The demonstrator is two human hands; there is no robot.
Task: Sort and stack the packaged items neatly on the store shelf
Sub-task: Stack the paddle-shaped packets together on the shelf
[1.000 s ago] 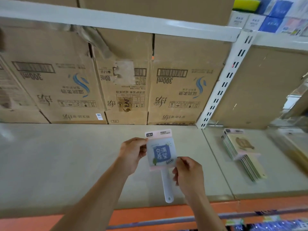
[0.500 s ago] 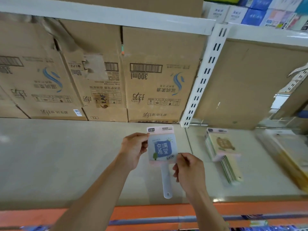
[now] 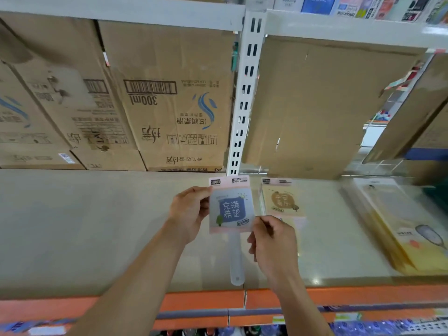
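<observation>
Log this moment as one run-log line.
left grip: holds mirror pack by left edge | right grip: pinches its lower right corner | pack: over shelf, left of stack | stacked: not yet

Both hands hold one packaged mirror (image 3: 231,204) just below the foot of the white upright (image 3: 244,98). The left hand (image 3: 190,214) pinches its left edge, and the right hand (image 3: 274,241) pinches its lower right corner. Its clear handle (image 3: 236,258) points down toward the orange shelf edge (image 3: 206,299). Right of the upright, a stack of similar packages (image 3: 282,200) with a beige label lies flat on the shelf (image 3: 72,226), and further right lie yellow packages (image 3: 407,234). Left of the upright, cardboard boxes (image 3: 174,100) stand at the back, their print upside down.
</observation>
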